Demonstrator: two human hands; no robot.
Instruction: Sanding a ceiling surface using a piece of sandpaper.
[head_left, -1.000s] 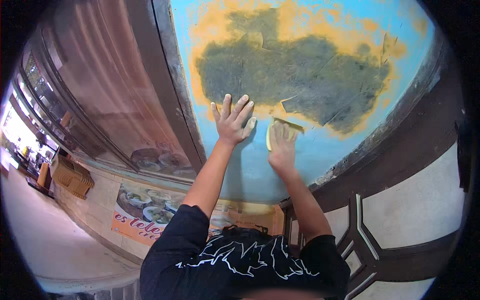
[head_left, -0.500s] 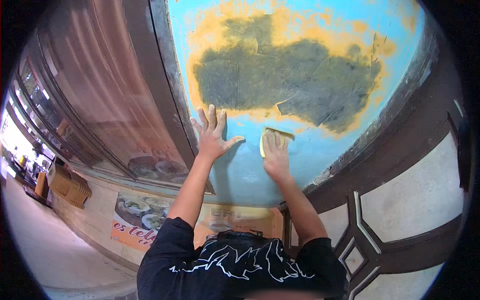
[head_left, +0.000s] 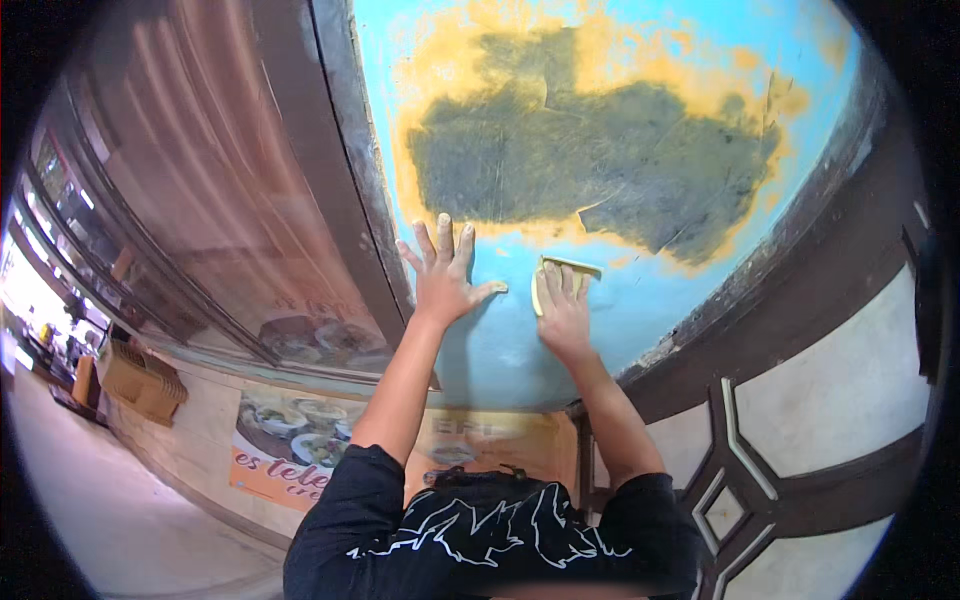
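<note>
A light blue panel point(head_left: 490, 355) rises in front of me, with a large dark grey patch point(head_left: 560, 150) ringed by orange-yellow. My left hand point(head_left: 446, 280) lies flat on the blue surface just below the patch's left part, fingers spread and holding nothing. Right of it, my right hand point(head_left: 565, 315) presses a folded, pale yellow sheet of sandpaper point(head_left: 541, 290) against the panel. Its fingers lie over the sheet, whose upper edge stands out from the surface. The face of the sheet against the panel is hidden.
Brown framing point(head_left: 340, 170) borders the panel on the left, beside a reflective glass pane point(head_left: 220, 200). Dark trim with pale insets point(head_left: 820, 400) runs along the right. Below are a food poster point(head_left: 290, 440) and, farther left, a stack of brown woven items point(head_left: 140, 380).
The whole view has shifted slightly, so the panel and both hands appear a little farther right. Against the panel, the hands have hardly moved; the right still holds the sandpaper.
</note>
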